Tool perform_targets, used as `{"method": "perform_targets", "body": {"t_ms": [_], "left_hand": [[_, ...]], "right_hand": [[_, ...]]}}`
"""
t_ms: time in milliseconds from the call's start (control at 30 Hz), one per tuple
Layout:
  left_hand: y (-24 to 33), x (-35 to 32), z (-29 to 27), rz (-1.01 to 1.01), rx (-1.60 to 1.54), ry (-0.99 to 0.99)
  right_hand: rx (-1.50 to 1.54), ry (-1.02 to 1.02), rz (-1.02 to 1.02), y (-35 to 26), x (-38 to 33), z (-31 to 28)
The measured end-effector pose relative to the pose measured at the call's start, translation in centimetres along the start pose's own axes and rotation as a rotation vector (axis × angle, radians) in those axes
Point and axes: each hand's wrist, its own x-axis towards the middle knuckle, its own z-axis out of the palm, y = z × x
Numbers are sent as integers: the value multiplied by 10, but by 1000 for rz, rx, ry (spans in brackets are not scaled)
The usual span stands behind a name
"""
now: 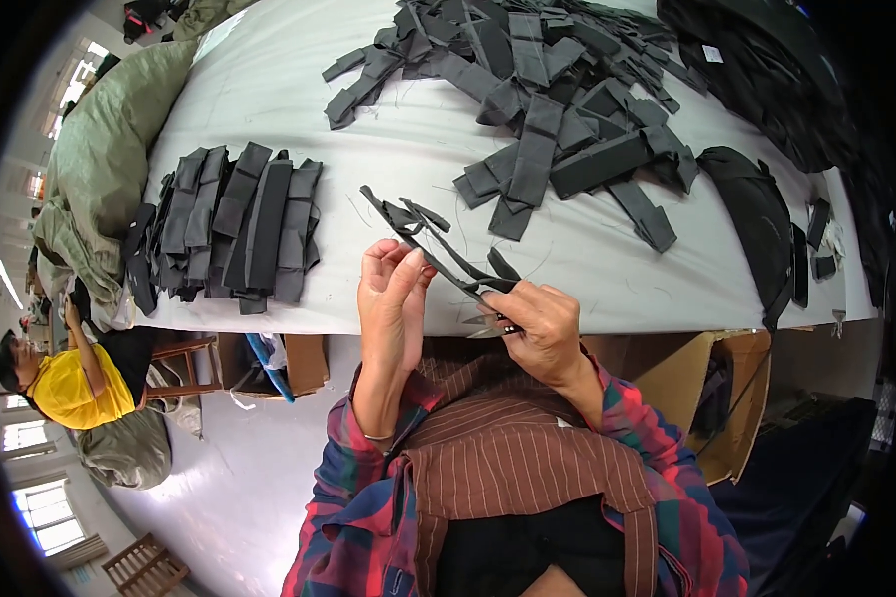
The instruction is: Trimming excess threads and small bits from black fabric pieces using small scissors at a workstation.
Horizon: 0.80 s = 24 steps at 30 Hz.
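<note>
A dark grey fabric strip (452,270) with folded flaps is held edge-on above the near side of the white-covered table. My left hand (392,310) pinches it near its middle between thumb and fingers. At the strip's near right end, my right hand (545,326) is closed on it. A small pair of metal thread snips (484,331) also sits in my right hand, with the blades pointing left below the strip. Part of the snips is hidden by the fingers. Loose threads lie on the cloth around the strip.
Similar strips form a neat row (231,224) at left and a loose pile (558,109) at the back. Black fabric pieces (752,224) lie at right. A green sack (119,149) borders the table's left. Below stands a cardboard box (737,398); a person in yellow (85,388) sits left.
</note>
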Motion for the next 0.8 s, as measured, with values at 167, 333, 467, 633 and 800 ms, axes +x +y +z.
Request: {"method": "perform_targets", "body": {"t_ms": [167,333,467,633,800], "left_hand": [[-4,1,-6,-58,-19,114],[-1,-2,-6,-98,-99,47],[5,-6,-9,-90,-6,-48],[10,-13,-1,38,57,-73],[10,-16,5,194,211,-76]], "right_hand": [[31,-27,-25,-4,0,-4],[29,-45,-24,-1,-3,-2],[172,12,103,3,-1,2],[289,-88,301,2,10,-12],[258,-45,278,-10,21,-24]]}}
